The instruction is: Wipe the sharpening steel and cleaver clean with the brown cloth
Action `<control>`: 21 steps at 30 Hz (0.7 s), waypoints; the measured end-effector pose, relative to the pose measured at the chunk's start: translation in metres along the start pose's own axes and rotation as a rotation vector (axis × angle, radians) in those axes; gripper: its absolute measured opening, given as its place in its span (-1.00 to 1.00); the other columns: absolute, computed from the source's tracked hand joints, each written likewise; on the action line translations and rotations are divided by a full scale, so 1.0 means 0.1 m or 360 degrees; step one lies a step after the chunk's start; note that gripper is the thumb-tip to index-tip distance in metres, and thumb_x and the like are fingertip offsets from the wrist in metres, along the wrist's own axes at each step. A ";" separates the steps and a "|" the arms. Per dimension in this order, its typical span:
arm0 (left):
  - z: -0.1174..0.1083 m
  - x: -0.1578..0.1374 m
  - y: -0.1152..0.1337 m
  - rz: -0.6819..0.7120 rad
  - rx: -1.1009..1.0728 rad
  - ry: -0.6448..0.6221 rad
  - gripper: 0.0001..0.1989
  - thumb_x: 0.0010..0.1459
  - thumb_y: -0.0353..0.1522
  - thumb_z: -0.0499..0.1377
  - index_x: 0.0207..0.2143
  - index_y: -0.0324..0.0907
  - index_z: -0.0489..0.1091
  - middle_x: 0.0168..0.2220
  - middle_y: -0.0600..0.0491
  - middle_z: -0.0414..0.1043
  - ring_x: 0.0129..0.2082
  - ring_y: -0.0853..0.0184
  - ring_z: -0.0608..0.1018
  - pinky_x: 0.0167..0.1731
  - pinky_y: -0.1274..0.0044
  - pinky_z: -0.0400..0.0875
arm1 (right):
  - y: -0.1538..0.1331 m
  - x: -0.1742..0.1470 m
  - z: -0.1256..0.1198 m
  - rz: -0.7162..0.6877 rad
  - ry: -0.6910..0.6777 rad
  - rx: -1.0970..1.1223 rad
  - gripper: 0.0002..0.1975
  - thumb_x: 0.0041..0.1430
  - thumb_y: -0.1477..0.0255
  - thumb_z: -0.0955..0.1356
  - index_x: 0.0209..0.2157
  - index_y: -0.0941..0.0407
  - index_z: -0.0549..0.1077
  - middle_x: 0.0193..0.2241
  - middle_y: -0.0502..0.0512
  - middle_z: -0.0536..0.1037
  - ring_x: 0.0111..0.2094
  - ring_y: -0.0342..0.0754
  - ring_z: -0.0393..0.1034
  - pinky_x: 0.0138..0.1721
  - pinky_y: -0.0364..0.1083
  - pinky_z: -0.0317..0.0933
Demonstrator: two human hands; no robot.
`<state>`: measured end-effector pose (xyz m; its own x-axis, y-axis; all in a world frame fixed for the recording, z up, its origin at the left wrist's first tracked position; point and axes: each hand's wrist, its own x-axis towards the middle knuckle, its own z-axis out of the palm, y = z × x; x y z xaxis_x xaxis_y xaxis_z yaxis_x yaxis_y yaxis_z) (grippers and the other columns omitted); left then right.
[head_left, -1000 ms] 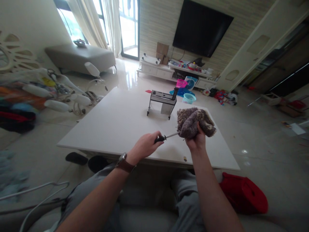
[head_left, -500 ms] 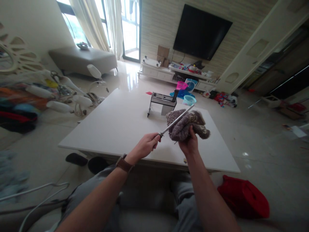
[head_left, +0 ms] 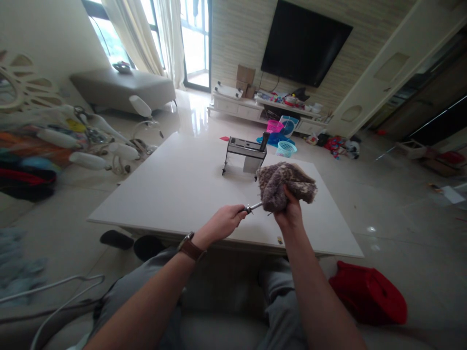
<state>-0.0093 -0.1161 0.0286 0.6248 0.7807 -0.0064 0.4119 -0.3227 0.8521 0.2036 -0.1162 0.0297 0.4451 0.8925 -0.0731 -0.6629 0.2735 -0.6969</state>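
Note:
My left hand (head_left: 229,218), with a brown watch (head_left: 190,247) on the wrist, is wrapped round the handle of a sharpening steel (head_left: 257,206). Only a short piece of its silver rod shows; the rest is hidden by a fluffy grey-brown cloth (head_left: 277,187). My right hand (head_left: 291,211) grips this bunched cloth from below, thumb on top, above the right part of the white table (head_left: 175,189). Beyond the hands, a knife block (head_left: 242,148) with clear sides stands on the table, a black handle (head_left: 264,142) sticking up at its right end.
A small red piece (head_left: 224,138) lies behind the block, and a tiny dark-and-yellow item (head_left: 279,240) is by the near edge. Past the table are a light-blue basket (head_left: 286,148) and a pink one (head_left: 274,126). A red bag (head_left: 368,294) sits at the lower right.
The rod lay bare across the front of the cloth before; now the cloth covers most of it. My right hand has moved slightly right, and the cloth has been refolded around the rod.

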 end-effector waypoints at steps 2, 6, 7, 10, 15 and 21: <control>-0.03 -0.01 0.01 -0.0002 0.0129 0.0004 -0.70 0.35 -0.20 -0.02 -0.37 -0.15 0.35 -0.50 0.10 0.35 -0.48 0.37 0.34 -0.44 0.51 0.08 | -0.17 0.12 -0.11 -0.0087 0.0021 0.0058 -0.71 0.08 0.43 0.49 -0.11 0.07 0.55 -0.14 0.02 0.69 -0.10 -0.06 0.60 0.11 0.08 0.43; -0.08 -0.02 -0.02 -0.0007 0.0260 0.0044 -0.70 0.34 -0.21 0.00 -0.38 -0.16 0.35 -0.47 0.08 0.37 -0.46 0.36 0.33 -0.42 0.50 0.05 | -0.46 0.34 -0.35 -0.0312 0.0189 0.0128 -0.73 0.10 0.39 0.47 -0.12 0.08 0.55 -0.17 0.01 0.70 -0.09 -0.08 0.61 0.05 0.01 0.47; -0.09 -0.03 -0.05 -0.0004 0.0227 0.0060 -0.71 0.33 -0.21 0.01 -0.39 -0.17 0.35 -0.48 0.08 0.36 -0.46 0.36 0.32 -0.42 0.50 0.06 | -0.51 0.37 -0.40 -0.0372 0.0260 0.0147 -0.74 0.11 0.36 0.47 -0.13 0.07 0.55 -0.19 -0.02 0.70 -0.11 -0.09 0.61 0.04 0.00 0.47; -0.13 -0.02 -0.14 -0.0026 -0.0126 0.0145 -0.66 0.32 -0.18 -0.01 -0.44 -0.18 0.30 -0.57 0.11 0.25 -0.54 0.40 0.27 -0.48 0.53 0.06 | -0.60 0.39 -0.47 -0.0452 0.0374 0.0189 -0.73 0.14 0.28 0.44 -0.11 0.03 0.56 -0.20 -0.05 0.70 -0.09 -0.10 0.61 0.06 0.01 0.46; -0.10 0.03 -0.22 -0.0164 -0.0976 0.0084 -0.55 0.29 -0.03 -0.04 -0.47 -0.18 0.26 -0.71 0.16 0.15 -0.70 0.45 0.18 -0.63 0.55 0.04 | -0.32 0.12 -0.21 -0.0153 0.0148 0.0093 -0.67 0.15 0.25 0.46 -0.05 0.04 0.56 -0.09 0.04 0.68 0.02 -0.04 0.55 0.17 0.09 0.38; 0.13 0.09 -0.19 -0.0184 -0.1184 -0.0089 -0.55 0.23 -0.03 0.05 -0.53 -0.18 0.26 -0.76 0.17 0.14 -0.77 0.48 0.19 -0.69 0.58 0.03 | 0.33 -0.32 0.24 0.0160 -0.0088 -0.0065 -0.62 -0.03 0.38 0.56 -0.12 0.08 0.56 -0.15 0.03 0.69 -0.05 0.01 0.57 0.17 0.12 0.37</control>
<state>-0.0033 -0.1101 0.0052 0.6457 0.7530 -0.1267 -0.0673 0.2214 0.9729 0.1528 -0.1269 0.0258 0.3430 0.9334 -0.1055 -0.6770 0.1678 -0.7166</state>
